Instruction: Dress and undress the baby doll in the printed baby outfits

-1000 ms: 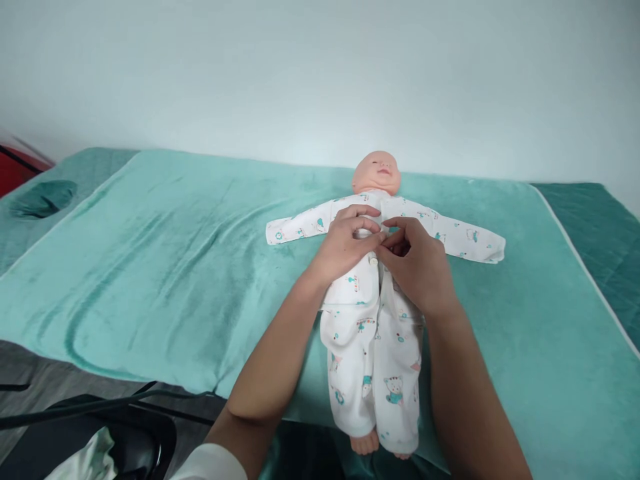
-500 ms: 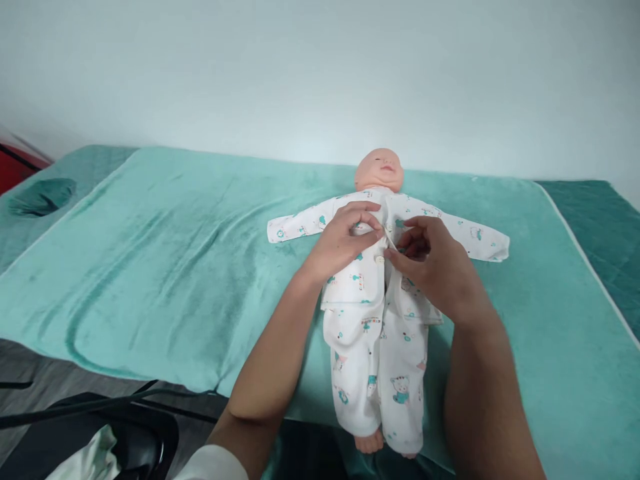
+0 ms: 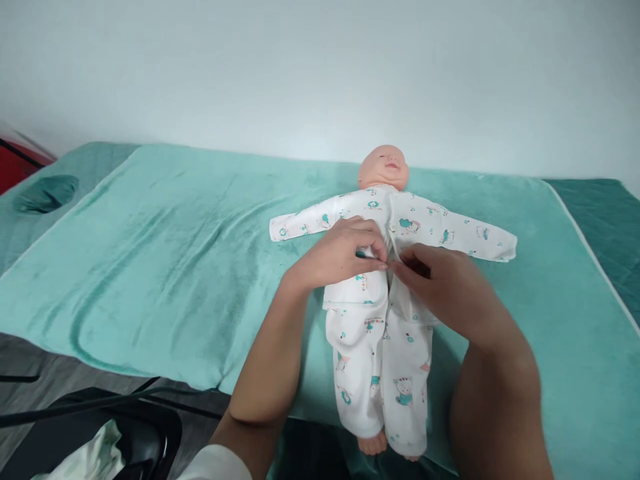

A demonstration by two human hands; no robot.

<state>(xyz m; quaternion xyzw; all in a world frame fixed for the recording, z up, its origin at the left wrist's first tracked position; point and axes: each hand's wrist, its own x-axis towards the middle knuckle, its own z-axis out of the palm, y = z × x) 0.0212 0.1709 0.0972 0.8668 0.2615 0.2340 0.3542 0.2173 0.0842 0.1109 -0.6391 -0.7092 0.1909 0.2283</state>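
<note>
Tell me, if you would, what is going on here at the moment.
A person is working with both bare hands on the white printed shirt of a doll, which lies face up on a green cover. The left hand and right hand pinch at the shirt's front opening, fingertips close together. The fingers hide whether a button there is fastened. The doll also wears matching trousers, and its sleeves stretch out to both sides.

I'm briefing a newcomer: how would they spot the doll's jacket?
On the green cover, the doll lies face up. The left hand and right hand touch the front of its white printed jacket. Unlike the matching trousers, it has long, outspread sleeves.
</note>
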